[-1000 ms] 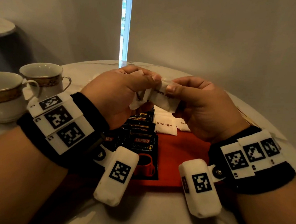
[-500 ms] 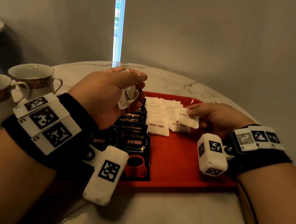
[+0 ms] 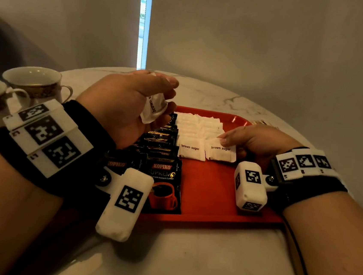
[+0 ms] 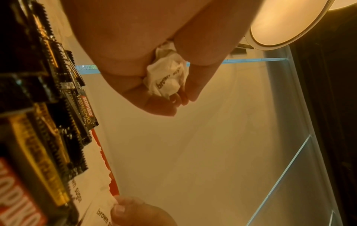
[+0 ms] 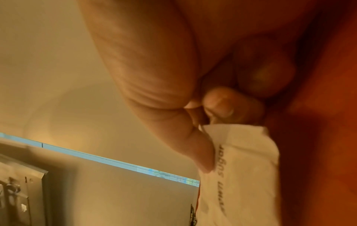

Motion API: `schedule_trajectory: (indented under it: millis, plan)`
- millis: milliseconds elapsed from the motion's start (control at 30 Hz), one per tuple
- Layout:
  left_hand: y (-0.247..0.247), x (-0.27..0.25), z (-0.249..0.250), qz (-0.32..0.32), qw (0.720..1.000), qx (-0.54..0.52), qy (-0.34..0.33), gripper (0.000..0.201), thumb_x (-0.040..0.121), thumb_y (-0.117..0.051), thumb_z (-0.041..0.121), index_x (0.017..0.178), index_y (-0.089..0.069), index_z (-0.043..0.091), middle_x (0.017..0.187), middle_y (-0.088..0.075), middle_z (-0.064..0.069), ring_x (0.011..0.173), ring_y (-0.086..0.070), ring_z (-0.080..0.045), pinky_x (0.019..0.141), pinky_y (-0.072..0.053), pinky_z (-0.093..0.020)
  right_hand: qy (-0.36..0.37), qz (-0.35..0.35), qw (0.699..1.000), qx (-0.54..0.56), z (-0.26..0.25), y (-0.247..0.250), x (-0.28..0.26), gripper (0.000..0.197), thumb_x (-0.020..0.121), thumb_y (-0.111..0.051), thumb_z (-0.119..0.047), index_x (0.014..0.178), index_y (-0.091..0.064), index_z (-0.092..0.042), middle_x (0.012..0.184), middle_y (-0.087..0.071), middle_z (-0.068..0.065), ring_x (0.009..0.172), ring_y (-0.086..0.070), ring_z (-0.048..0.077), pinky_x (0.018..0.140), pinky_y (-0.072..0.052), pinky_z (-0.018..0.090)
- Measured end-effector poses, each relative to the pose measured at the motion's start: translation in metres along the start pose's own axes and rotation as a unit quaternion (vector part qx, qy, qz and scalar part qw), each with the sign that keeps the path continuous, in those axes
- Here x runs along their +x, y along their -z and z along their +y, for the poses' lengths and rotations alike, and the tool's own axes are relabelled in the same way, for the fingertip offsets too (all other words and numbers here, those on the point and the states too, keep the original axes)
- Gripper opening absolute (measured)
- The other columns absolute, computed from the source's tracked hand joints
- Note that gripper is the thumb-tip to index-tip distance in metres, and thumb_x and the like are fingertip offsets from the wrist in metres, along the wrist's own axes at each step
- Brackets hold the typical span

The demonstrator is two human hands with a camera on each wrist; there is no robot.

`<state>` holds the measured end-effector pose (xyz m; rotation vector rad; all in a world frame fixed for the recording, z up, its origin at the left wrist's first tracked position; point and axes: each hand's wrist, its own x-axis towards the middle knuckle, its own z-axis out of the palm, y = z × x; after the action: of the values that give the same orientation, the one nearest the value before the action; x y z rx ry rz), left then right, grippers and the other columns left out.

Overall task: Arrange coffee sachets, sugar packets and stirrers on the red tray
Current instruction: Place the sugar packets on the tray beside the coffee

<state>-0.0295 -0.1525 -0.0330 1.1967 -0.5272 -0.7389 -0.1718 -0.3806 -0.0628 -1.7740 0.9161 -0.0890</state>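
Left hand [image 3: 126, 102] up over the coffee sachets [image 3: 163, 153], grip clenched round a crumpled sugar packet [image 3: 153, 109], right hand [image 3: 256, 140] pinching another brown sugar packet [image 3: 220, 152] flat on the red tray [image 3: 210, 196].

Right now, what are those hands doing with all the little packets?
A person is setting out drink supplies on a red tray. The right hand is laying a brown sugar packet down next to the other white packets. The left hand holds more sugar packets bunched above the row of black coffee sachets. Two cups stand off to the left.
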Motion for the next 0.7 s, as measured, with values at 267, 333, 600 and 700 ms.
schedule_trajectory:
  millis: [267,333,600,700]
  plan:
    - [0.002,0.000,0.001,0.002,0.999,-0.029,0.028,0.022,0.095,-0.051,0.008,0.104,-0.069,0.017,0.098,-0.061,-0.004,0.076,-0.061,-0.016,0.048,-0.047,-0.022,0.017,0.013,0.999,-0.041,-0.001,-0.004,-0.002,0.008,0.081,-0.077,-0.012,0.086,-0.082,-0.017,0.071,-0.069,0.004,0.053,-0.051,0.011,0.055,-0.045,0.026]
    - [0.002,0.000,0.001,0.014,0.998,-0.040,0.036,0.026,0.095,-0.045,0.006,0.108,-0.066,0.015,0.102,-0.060,-0.007,0.079,-0.061,-0.018,0.047,-0.048,-0.022,0.022,0.019,0.998,-0.055,-0.001,-0.005,-0.002,0.009,0.081,-0.078,-0.012,0.087,-0.081,-0.018,0.067,-0.069,0.002,0.052,-0.050,0.010,0.054,-0.044,0.025]
    - [-0.006,-0.004,0.002,0.038,0.995,-0.087,0.023,0.039,0.095,-0.032,-0.007,0.114,-0.062,0.009,0.108,-0.053,-0.015,0.083,-0.068,-0.024,0.060,-0.059,-0.024,0.030,0.029,0.997,-0.063,-0.002,-0.005,0.001,0.013,0.081,-0.078,-0.008,0.090,-0.080,-0.016,0.074,-0.073,0.003,0.052,-0.051,0.010,0.050,-0.043,0.022]
    - [-0.009,-0.004,0.002,0.039,0.995,-0.095,0.016,0.041,0.095,-0.033,-0.012,0.118,-0.061,0.008,0.112,-0.054,-0.019,0.083,-0.072,-0.026,0.070,-0.063,-0.028,0.026,0.033,0.997,-0.065,-0.003,-0.005,0.000,0.013,0.081,-0.077,-0.007,0.093,-0.079,-0.013,0.076,-0.073,0.004,0.047,-0.051,0.008,0.043,-0.042,0.021]
